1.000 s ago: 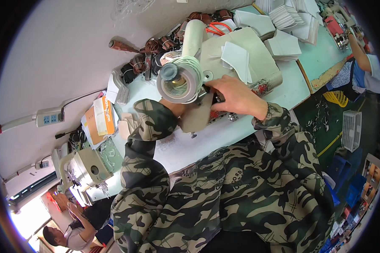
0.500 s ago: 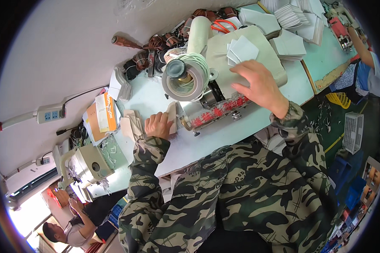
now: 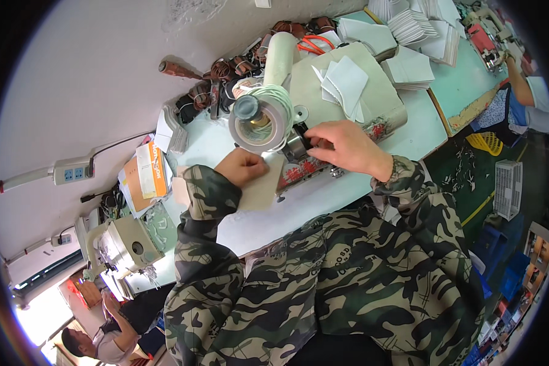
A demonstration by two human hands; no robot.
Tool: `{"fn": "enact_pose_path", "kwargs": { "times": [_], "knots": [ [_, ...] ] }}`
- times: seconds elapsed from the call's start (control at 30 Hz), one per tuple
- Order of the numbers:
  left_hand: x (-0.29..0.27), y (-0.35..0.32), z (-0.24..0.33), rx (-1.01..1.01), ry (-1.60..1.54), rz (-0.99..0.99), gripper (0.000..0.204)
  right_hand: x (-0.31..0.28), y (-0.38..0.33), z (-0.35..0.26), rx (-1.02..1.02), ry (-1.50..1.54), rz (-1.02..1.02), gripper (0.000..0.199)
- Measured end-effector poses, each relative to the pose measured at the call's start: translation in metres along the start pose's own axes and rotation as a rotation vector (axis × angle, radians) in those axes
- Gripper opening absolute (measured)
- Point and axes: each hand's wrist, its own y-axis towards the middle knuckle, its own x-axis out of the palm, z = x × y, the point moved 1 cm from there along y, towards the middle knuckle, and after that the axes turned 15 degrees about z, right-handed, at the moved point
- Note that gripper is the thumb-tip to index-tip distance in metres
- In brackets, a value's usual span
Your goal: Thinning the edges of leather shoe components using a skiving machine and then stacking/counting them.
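My left hand [image 3: 243,167] is closed on the upper part of a beige flat piece [image 3: 263,188], pinching it at the left end of the bench machine [image 3: 381,91]. Red marks run along the machine's front edge, beside the piece. My right hand [image 3: 348,146] hangs over that front edge, its bent fingers apart close to a black part [image 3: 300,132]; nothing shows between them. On the machine's flat top lie several loose white pieces [image 3: 346,82]. More beige pieces [image 3: 180,190] lie left of my left forearm, partly hidden by the sleeve.
Wound pale tubing [image 3: 273,97] circles a round fitting on the machine. Stacks of white pieces [image 3: 407,66] stand right of it. Dark bundles, orange-handled scissors [image 3: 316,44] and a screwdriver [image 3: 178,69] lie along the wall. A second machine [image 3: 128,239] stands left. Two people work nearby.
My left hand has brought a beige piece up and right to the machine's end. The right hand has moved left and down from the white pieces to the machine's front.
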Motion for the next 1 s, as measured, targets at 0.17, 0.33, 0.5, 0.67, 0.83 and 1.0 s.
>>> {"fn": "enact_pose_path", "kwargs": {
  "times": [0.17,0.33,0.5,0.67,0.83,1.0],
  "knots": [
    [0.024,0.018,0.064,0.473,0.23,0.361,0.024,0.004,-0.002,-0.001,-0.1,-0.254,0.084,0.041],
    [-0.009,0.031,-0.051,0.175,0.657,0.492,0.033,-0.031,0.018,-0.003,0.031,-0.134,0.084,0.039],
    [0.033,-0.012,-0.109,0.059,0.795,0.317,0.036,-0.078,0.011,0.013,-0.199,-0.531,0.303,0.049],
    [0.064,-0.041,-0.116,0.237,0.714,0.73,0.023,-0.048,0.022,0.031,-0.099,-0.572,0.397,0.077],
    [0.068,-0.038,-0.138,0.135,0.369,0.803,0.02,-0.053,0.042,0.056,0.193,-0.629,0.144,0.096],
    [0.024,-0.046,-0.129,0.025,-0.019,0.605,0.016,-0.057,0.02,0.003,-0.115,-0.519,0.477,0.059]
  ]
}}
